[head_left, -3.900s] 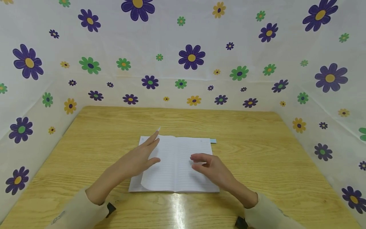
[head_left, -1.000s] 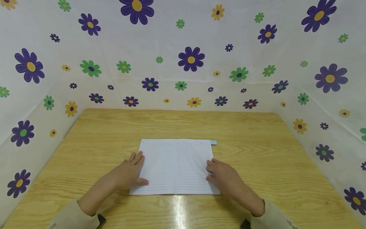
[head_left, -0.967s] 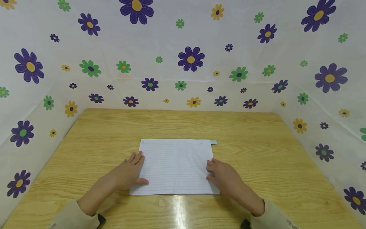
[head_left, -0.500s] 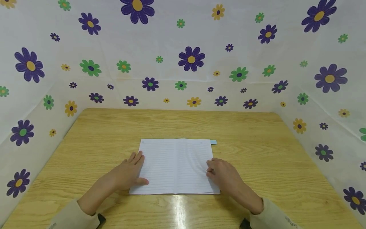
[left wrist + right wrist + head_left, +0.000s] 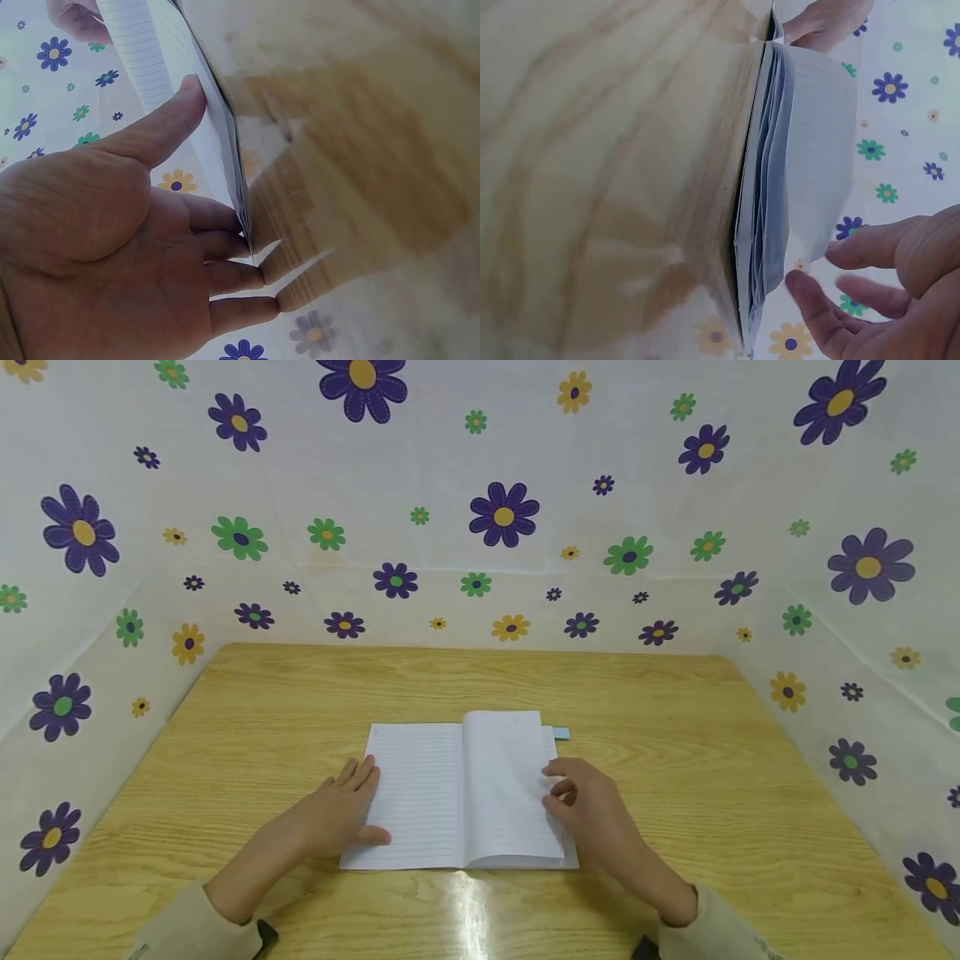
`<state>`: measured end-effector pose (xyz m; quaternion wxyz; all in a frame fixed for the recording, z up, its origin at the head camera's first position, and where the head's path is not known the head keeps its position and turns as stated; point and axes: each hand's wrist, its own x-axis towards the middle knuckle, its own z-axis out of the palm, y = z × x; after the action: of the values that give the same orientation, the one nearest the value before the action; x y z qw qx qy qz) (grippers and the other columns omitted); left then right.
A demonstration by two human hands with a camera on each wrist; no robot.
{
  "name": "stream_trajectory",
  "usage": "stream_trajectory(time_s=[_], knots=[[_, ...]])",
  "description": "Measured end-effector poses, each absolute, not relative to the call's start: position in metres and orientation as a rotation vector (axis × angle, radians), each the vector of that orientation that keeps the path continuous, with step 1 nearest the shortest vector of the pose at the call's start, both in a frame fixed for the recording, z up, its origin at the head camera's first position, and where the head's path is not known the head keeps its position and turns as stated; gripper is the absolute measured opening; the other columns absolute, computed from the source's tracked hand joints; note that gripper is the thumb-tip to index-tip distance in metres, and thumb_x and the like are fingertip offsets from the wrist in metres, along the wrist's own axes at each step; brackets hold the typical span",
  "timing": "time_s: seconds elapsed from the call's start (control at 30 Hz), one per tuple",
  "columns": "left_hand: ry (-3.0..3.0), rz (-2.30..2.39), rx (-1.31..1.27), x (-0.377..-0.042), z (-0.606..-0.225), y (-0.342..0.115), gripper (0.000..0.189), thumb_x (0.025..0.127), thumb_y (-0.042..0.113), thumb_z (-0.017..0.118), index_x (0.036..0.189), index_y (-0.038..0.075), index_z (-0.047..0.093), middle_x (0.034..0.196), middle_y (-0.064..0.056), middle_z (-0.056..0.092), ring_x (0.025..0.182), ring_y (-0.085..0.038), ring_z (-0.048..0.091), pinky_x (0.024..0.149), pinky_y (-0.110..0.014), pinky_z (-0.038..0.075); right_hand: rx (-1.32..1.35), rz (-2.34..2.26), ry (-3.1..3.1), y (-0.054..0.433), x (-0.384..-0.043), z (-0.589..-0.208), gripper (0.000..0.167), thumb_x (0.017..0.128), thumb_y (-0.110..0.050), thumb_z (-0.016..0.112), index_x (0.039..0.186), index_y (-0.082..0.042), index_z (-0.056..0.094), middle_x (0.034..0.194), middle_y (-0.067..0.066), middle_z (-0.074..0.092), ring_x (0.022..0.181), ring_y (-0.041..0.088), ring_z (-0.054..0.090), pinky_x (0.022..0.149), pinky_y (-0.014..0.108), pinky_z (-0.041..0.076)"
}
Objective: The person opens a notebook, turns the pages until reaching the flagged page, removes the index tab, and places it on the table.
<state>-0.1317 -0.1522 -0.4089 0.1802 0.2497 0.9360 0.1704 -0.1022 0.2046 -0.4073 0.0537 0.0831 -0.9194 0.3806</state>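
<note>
An open lined notebook (image 5: 416, 802) lies flat on the wooden table. Its right-hand page (image 5: 506, 785) is raised and bowed above the sheets below, with its top edge standing higher than theirs. My left hand (image 5: 333, 814) rests on the notebook's left edge, fingers extended and thumb over the lined page. At the right edge, my right hand (image 5: 596, 806) has its thumb and fingers curled about the raised page's edge. In the right wrist view the thumb tip touches that page (image 5: 821, 150); exact contact of the other fingertips is hard to tell.
A light blue tab (image 5: 561, 733) sticks out at the notebook's upper right. The wooden table (image 5: 660, 710) surrounds the notebook. White flower-patterned cloth (image 5: 420, 468) walls the back and both sides.
The right-hand page, flat one second ago, first buckled and is now lifted. My right hand's fingers have spread and risen slightly with it. My left hand has stayed still over the last second.
</note>
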Motion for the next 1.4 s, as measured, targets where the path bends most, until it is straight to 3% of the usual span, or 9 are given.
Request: stream_trajectory(time_s=[0.17, 0.27, 0.37, 0.63, 1.03, 1.4], knots=[[2.647, 0.478, 0.707, -0.131, -0.409, -0.152, 0.099, 0.094, 0.047, 0.073, 0.153, -0.019, 0.027, 0.163, -0.038, 0.014, 0.15, -0.058, 0.012, 0.114, -0.073, 0.022, 0.016, 1.698, -2.699, 0.214, -0.106, -0.401, 0.069, 0.091, -0.002, 0.076, 0.151, 0.006, 0.044, 0.132, 0.019, 0.063, 0.104, 0.023, 0.068, 0.081, 0.02, 0.056], [2.646, 0.479, 0.702, -0.131, -0.41, -0.152, 0.099, 0.094, 0.047, 0.073, 0.153, -0.019, 0.027, 0.163, -0.038, 0.014, 0.15, -0.057, 0.012, 0.115, -0.072, 0.022, -0.105, 2.016, -2.612, 0.218, -0.107, -0.396, 0.078, 0.095, -0.008, 0.073, 0.158, 0.007, 0.03, 0.148, 0.023, 0.05, 0.128, 0.031, 0.058, 0.096, 0.023, 0.052], [2.644, 0.482, 0.694, -0.131, -0.411, -0.152, 0.1, 0.094, 0.047, 0.073, 0.153, -0.019, 0.027, 0.164, -0.037, 0.014, 0.15, -0.057, 0.011, 0.115, -0.072, 0.021, -0.149, 2.231, -2.545, 0.219, -0.106, -0.393, 0.076, 0.098, -0.009, 0.07, 0.158, 0.009, 0.028, 0.148, 0.025, 0.048, 0.132, 0.031, 0.053, 0.1, 0.024, 0.051], [2.642, 0.479, 0.684, -0.132, -0.413, -0.152, 0.099, 0.094, 0.047, 0.073, 0.154, -0.018, 0.027, 0.164, -0.037, 0.013, 0.15, -0.056, 0.011, 0.116, -0.072, 0.02, 0.07, 2.512, -2.471, 0.222, -0.104, -0.39, 0.058, 0.102, 0.001, 0.058, 0.151, 0.018, 0.032, 0.142, 0.031, 0.056, 0.115, 0.022, 0.067, 0.093, 0.03, 0.057], [2.642, 0.477, 0.688, -0.133, -0.41, -0.151, 0.1, 0.094, 0.047, 0.073, 0.154, -0.018, 0.026, 0.164, -0.037, 0.012, 0.151, -0.056, 0.01, 0.116, -0.072, 0.02, 0.025, 2.543, -2.447, 0.224, -0.106, -0.389, 0.056, 0.104, -0.005, 0.059, 0.15, 0.018, 0.035, 0.132, 0.022, 0.066, 0.11, 0.02, 0.07, 0.092, 0.032, 0.058], [2.65, 0.446, 0.689, -0.132, -0.408, -0.15, 0.099, 0.094, 0.047, 0.072, 0.153, -0.018, 0.028, 0.163, -0.037, 0.014, 0.15, -0.056, 0.011, 0.115, -0.072, 0.022, 0.065, 2.481, -2.485, 0.209, -0.111, -0.399, 0.047, 0.103, -0.005, 0.061, 0.143, 0.016, 0.049, 0.122, 0.014, 0.072, 0.102, 0.015, 0.069, 0.086, 0.029, 0.058]])
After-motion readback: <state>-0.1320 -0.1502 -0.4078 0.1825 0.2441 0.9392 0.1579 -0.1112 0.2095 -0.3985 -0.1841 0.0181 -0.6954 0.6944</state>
